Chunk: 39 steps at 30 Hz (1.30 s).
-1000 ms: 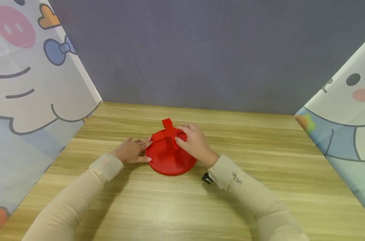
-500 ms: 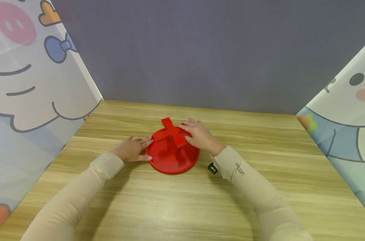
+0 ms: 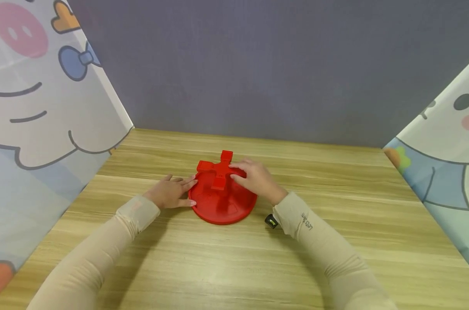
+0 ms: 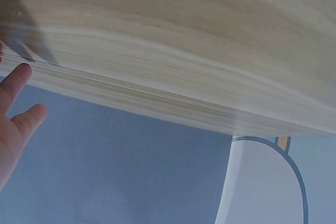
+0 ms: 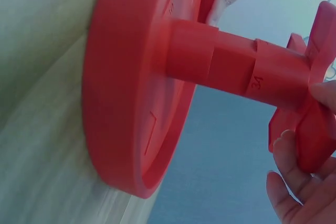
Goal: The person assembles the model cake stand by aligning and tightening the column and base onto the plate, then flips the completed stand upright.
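A round red base (image 3: 223,212) with a raised rim lies on the table. A thick red post (image 5: 231,61) with the marking 31 rises from its middle. Topping the post is a red cross-shaped piece (image 3: 220,168) with flat-ended arms. My right hand (image 3: 257,178) pinches the cross at its right side; in the right wrist view, the thumb lies near the hub and the fingers behind an arm. My left hand (image 3: 168,193) touches the base's left rim with its fingers spread. The left wrist view has only part of that hand (image 4: 13,124), at its left edge.
The wooden table (image 3: 203,267) reaches back to a grey wall (image 3: 242,73). Cartoon-printed panels (image 3: 44,142) stand at both sides. A small black object (image 3: 271,221) shows beside my right sleeve (image 3: 296,219).
Over the last half second the cross turns clockwise seen from above: its far arm shifts right, its near arm left. My right fingers close in on it. My left hand stays put.
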{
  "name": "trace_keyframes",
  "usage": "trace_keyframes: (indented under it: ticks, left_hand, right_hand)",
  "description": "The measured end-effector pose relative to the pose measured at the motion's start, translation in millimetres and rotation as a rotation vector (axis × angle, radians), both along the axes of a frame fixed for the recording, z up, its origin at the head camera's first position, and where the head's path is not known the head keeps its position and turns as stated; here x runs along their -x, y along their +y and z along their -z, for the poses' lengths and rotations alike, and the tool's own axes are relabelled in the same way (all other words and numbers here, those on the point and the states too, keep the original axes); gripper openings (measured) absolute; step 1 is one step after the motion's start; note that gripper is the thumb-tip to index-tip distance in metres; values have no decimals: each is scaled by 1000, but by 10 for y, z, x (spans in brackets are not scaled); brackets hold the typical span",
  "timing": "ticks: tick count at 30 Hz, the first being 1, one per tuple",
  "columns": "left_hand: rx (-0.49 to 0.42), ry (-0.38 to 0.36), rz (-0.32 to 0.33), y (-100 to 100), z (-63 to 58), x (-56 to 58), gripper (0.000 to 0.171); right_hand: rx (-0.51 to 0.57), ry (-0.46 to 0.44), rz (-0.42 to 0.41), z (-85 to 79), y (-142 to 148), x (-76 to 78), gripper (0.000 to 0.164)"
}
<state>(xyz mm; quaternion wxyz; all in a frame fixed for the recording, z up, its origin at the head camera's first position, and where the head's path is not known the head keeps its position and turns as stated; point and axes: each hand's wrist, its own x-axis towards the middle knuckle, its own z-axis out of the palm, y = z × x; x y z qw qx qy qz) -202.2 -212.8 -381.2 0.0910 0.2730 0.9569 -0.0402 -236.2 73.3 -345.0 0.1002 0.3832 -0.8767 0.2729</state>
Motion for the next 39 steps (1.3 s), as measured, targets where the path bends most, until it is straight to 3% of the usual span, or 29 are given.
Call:
trace_keyframes:
  ticks: [9,16,18,22,24,25,29,31,39]
  left_hand:
    - [-8,15,4,-2,-11,-20,77]
    - [-27,10,-1,4,-16,-25,77]
    - [-30,10,0,4,-5,-20,77]
    - [-30,16,4,-4,9,-15,78]
    - [-27,21,5,-6,10,-14,78]
    - [-22,22,5,-9,7,-12,78]
    - [-11,19,3,-4,-3,5,78]
    - [-13,15,1,2,-5,11,78]
    - [-11,4,-3,7,-9,-11,79]
  right_hand:
    - [20,7,86,-5,-117,-165,30]
    - [-95,26,171,-53,-224,-337,35]
    - [-46,95,160,-58,-210,-336,32]
    - [142,332,86,-78,-127,-235,22]
    - [167,374,64,-106,-77,-165,26]
    - [143,355,67,-118,-57,-131,29]
    - [-23,141,98,-132,-2,-64,33]
    - [-79,90,115,-111,2,-72,33]
    - [-138,215,160,-2,-43,-106,34]
